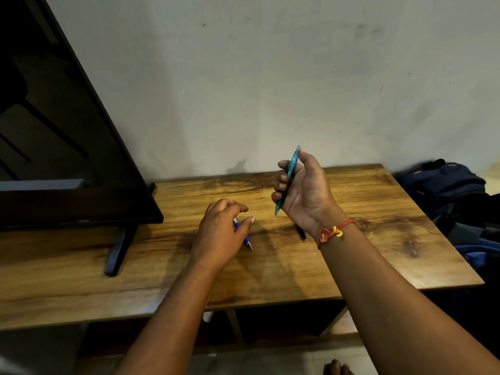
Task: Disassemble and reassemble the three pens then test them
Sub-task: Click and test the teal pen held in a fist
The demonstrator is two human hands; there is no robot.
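My right hand point(305, 190) is raised above the wooden table point(378, 212), palm toward me, and its curled fingers grip a teal pen point(287, 180) that stands nearly upright with its tip down. My left hand point(220, 234) hovers low over a blue pen point(244, 238) lying on the table, fingers loosely curled and thumb beside the barrel; whether it touches the pen I cannot tell. A dark pen point(301, 234) lies on the table just behind my right wrist, mostly hidden by it.
A black flat screen point(67, 131) on a stand foot point(116, 255) fills the left side of the table. A wall runs right behind the table. Dark blue bags point(449, 190) sit beyond the table's right edge.
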